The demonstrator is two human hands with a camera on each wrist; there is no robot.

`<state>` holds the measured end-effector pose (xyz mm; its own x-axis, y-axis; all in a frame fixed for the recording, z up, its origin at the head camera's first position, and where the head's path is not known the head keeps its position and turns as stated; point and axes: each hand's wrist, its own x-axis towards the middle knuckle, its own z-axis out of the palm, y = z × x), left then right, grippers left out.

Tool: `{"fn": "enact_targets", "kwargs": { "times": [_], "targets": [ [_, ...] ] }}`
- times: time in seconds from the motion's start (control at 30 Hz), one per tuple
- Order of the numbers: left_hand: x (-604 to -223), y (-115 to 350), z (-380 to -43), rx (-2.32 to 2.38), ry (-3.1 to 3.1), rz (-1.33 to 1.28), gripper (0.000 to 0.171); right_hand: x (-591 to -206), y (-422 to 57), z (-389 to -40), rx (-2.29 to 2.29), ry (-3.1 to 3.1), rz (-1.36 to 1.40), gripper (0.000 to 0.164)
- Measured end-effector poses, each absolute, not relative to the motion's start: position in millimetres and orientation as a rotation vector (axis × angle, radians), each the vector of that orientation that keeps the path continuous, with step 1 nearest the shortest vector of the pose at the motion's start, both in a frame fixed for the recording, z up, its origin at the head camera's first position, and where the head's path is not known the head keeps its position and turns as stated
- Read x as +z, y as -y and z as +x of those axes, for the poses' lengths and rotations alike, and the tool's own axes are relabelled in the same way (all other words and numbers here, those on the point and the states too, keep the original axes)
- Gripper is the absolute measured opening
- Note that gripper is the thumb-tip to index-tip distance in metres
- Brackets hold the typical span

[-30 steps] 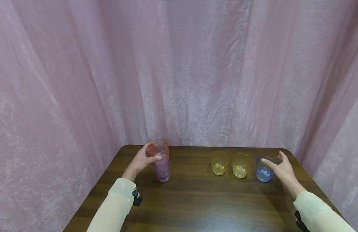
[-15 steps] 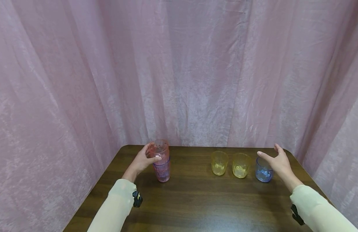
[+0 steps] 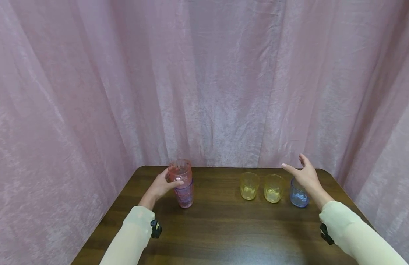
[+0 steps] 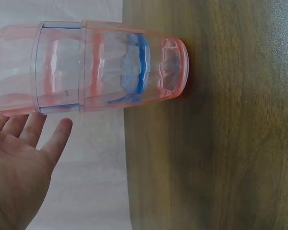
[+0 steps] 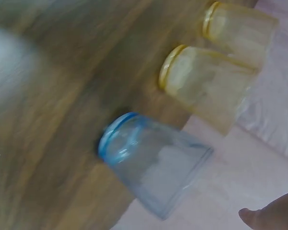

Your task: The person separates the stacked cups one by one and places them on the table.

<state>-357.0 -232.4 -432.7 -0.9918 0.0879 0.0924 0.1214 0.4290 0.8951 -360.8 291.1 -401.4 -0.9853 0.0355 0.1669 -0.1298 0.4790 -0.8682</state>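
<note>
My left hand (image 3: 160, 187) holds the top of a stack of clear tumblers at the left, thumb on the near side and fingers behind. A pink tumbler (image 3: 180, 172) forms the upper part of the stack; blue and pink tumblers (image 4: 129, 67) are nested beneath it, standing upright on the table. Over at the right, my right hand (image 3: 307, 177) hovers with thumb and fingers spread, holding nothing. Below it stands a blue tumbler (image 5: 149, 163), partly covered by the hand in the head view. Only a fingertip of that hand shows in the right wrist view.
Two yellow tumblers (image 3: 249, 188) (image 3: 273, 190) stand in a row just left of the blue one. All rest on a dark wooden table (image 3: 224, 228) with rounded far corners. A pink curtain (image 3: 224, 92) hangs behind it.
My right hand has risen from the blue tumbler's rim and shifted left, its fingers still spread. The left hand stays at the stack. The tumblers stand where they were.
</note>
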Motion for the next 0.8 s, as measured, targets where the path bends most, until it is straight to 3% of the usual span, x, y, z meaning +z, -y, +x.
{"fn": "enact_targets", "kwargs": {
  "times": [0.8],
  "targets": [
    [-448.0, 228.9, -359.0, -1.695, 2.580, -0.207, 0.083, -379.0, -154.5, -368.4, 1.772, 2.496, 0.394, 0.098]
  ]
}}
